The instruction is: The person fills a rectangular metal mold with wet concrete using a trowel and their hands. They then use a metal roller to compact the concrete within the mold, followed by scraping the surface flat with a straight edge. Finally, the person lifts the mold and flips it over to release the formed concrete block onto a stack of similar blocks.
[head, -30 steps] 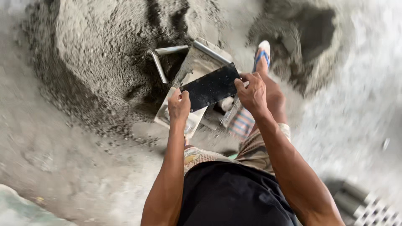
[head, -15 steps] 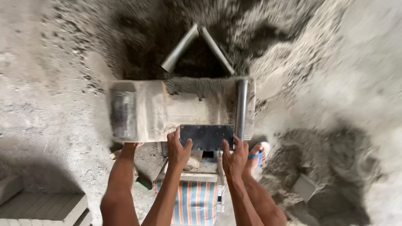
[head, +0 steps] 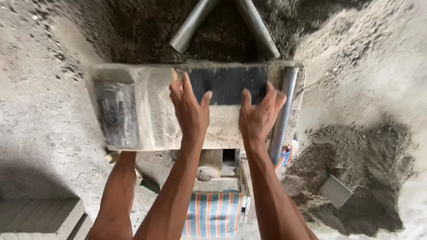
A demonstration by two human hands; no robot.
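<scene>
Left hand [head: 190, 109] spread flat, fingers wide, pressing the near left edge of the black plate [head: 229, 84]; right hand [head: 259, 114] likewise splayed open on its near right edge, gripping nothing. Plate lying flat at the far side of the dusty work bench [head: 155, 111]. Right of the plate, a steel pipe [head: 281, 115]; beyond it, two angled bars [head: 191, 24] over dark sand [head: 133, 31].

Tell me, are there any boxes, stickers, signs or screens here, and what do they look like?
None can be seen: no package, label, sign or screen.
The nearest flat thing is a plain black plate, rectangular, lying on the grey concrete-caked bench, with the left hand and right hand pressing on its near edge.
</scene>
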